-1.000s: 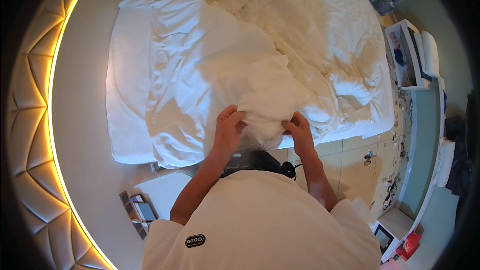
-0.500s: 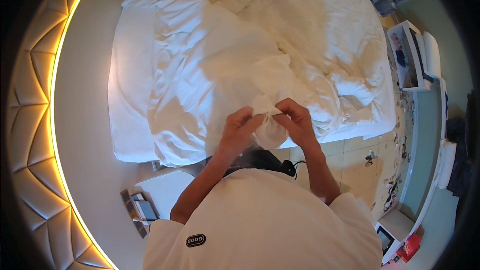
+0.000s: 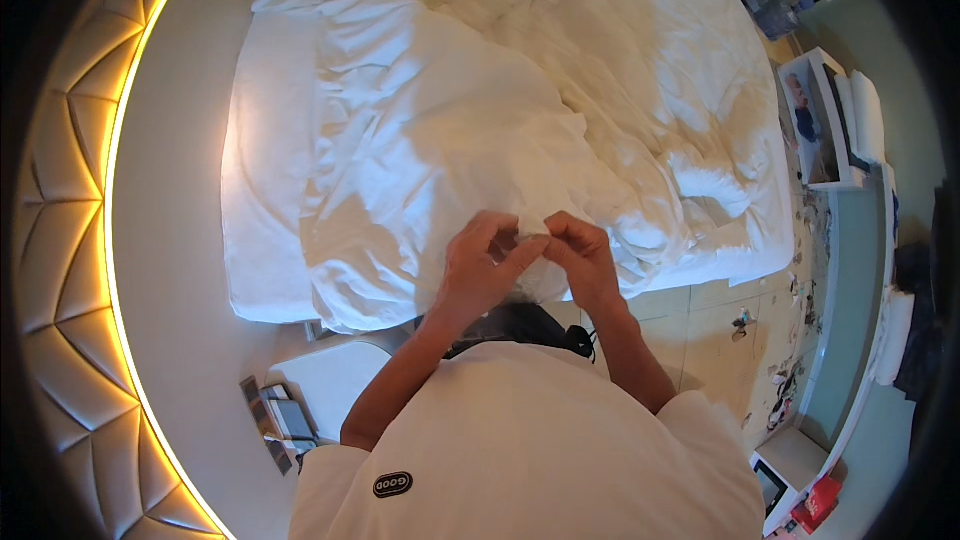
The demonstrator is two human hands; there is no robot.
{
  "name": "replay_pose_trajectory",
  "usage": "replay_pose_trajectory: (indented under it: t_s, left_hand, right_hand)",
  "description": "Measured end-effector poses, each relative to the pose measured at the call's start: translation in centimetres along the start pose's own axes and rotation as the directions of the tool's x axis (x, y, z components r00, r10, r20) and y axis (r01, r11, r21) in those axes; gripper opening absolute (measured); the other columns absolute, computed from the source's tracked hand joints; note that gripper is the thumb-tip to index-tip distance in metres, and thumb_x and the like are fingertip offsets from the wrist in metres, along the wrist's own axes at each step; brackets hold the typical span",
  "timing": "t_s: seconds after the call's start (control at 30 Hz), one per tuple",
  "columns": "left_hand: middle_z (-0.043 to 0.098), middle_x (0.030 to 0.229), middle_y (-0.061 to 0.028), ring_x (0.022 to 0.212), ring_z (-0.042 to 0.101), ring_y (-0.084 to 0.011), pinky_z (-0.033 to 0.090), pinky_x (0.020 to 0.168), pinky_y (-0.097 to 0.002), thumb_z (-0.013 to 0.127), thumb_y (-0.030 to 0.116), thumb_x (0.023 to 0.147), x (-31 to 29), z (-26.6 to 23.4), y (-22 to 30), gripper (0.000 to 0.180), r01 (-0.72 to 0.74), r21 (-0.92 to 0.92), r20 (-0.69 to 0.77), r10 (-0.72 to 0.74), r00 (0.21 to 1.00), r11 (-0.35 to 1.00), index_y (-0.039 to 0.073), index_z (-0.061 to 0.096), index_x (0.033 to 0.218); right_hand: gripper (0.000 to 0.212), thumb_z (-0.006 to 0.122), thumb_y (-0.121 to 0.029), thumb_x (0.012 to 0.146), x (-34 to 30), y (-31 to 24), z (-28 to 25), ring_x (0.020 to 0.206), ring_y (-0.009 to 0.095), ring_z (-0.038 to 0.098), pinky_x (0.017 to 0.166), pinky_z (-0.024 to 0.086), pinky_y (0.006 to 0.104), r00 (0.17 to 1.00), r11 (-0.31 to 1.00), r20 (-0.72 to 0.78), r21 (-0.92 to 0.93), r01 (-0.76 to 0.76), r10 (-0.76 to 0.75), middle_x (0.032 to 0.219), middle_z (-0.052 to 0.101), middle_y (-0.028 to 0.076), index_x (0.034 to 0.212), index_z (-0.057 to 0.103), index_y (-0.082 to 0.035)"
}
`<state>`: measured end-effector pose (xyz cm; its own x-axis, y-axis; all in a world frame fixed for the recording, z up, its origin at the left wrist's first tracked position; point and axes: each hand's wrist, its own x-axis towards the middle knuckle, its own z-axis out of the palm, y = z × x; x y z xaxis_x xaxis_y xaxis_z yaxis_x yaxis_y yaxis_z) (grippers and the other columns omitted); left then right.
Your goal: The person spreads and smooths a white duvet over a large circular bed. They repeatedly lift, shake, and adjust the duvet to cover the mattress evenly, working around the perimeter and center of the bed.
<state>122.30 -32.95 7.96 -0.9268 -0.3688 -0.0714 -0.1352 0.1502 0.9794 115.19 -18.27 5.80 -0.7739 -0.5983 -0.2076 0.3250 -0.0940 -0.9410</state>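
The cover [image 3: 430, 130], white and deeply creased, spreads over most of the bed [image 3: 262, 190], and its near part sits between your hands, at the side of the bed closest to you. Your left hand [image 3: 480, 262] pinches a small gathered bit of it, thumb stretched out toward the other hand and the other fingers curled. Your right hand [image 3: 584, 252] pinches at the same spot, its thumb and forefinger drawn close together, so the fingertips of both hands nearly meet; you cannot tell from here exactly how the fabric is folded between them. Below your hands comes your pale shirt [image 3: 540, 440], with a dark oval badge [image 3: 393, 485] on it. To your left stands a white table [image 3: 335, 375], and beyond the bed's left end a padded panel [image 3: 70, 250] is edged by a glowing yellow strip [image 3: 112, 190]. To your right are floor tiles [image 3: 690, 335], a white shelf [image 3: 827, 130] and, lower down, a red bag [image 3: 820, 502]
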Motion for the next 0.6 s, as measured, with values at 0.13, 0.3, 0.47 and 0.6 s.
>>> replay_pose_trajectory:
  t_s: [0.13,0.3,0.47,0.6]
  left_hand:
    - [0.059,0.075,-0.0002,0.067,0.053,-0.0062,0.043,0.062,-0.0211,0.063,0.006,0.081,-0.3,-0.8,-1.8,0.011,0.356,-0.269,0.164,-0.321,0.933,0.895,0.000,0.060,0.090]
    - [0.056,0.072,0.0024,0.069,0.050,-0.0044,0.040,0.064,-0.0201,0.061,0.004,0.082,-1.1,-1.2,-2.5,0.003,0.305,-0.461,-0.051,-0.368,0.929,0.834,0.003,0.060,0.083]
    - [0.052,0.078,0.0025,0.071,0.048,-0.0085,0.043,0.064,-0.0245,0.057,0.009,0.085,-0.1,-10.2,-1.0,0.004,-0.070,-0.414,-0.624,-0.227,0.748,0.908,0.011,0.056,0.082]
    - [0.056,0.089,-0.0053,0.085,0.057,-0.0181,0.051,0.075,-0.0347,0.045,0.020,0.090,-2.5,-24.8,0.2,0.017,-0.305,-0.325,-0.830,-0.116,0.545,0.895,0.008,0.055,0.096]
  right_hand:
    - [0.005,0.060,-0.004,0.083,-0.5,0.5,0.3,0.075,0.006,0.048,0.069,0.039,0.0226,0.992,0.990,0.107,-0.121,0.080,-0.067,0.078,0.054,-0.001,0.081,0.058,0.000]
    - [0.005,0.058,-0.005,0.086,-0.7,1.3,0.0,0.073,0.006,0.050,0.067,0.040,0.0217,0.968,0.997,0.238,-0.008,-0.079,0.079,0.077,0.056,0.000,0.083,0.059,-0.001]
    - [0.011,0.058,-0.012,0.086,2.4,2.1,-1.8,0.068,0.009,0.055,0.063,0.044,0.0233,0.994,0.991,0.011,0.067,-0.112,0.112,0.074,0.059,0.002,0.085,0.062,-0.002]
    - [0.011,0.058,-0.015,0.086,5.9,2.8,-3.2,0.063,0.011,0.056,0.059,0.045,0.0243,0.985,0.990,-0.130,0.103,-0.100,0.113,0.071,0.059,0.003,0.083,0.060,-0.004]
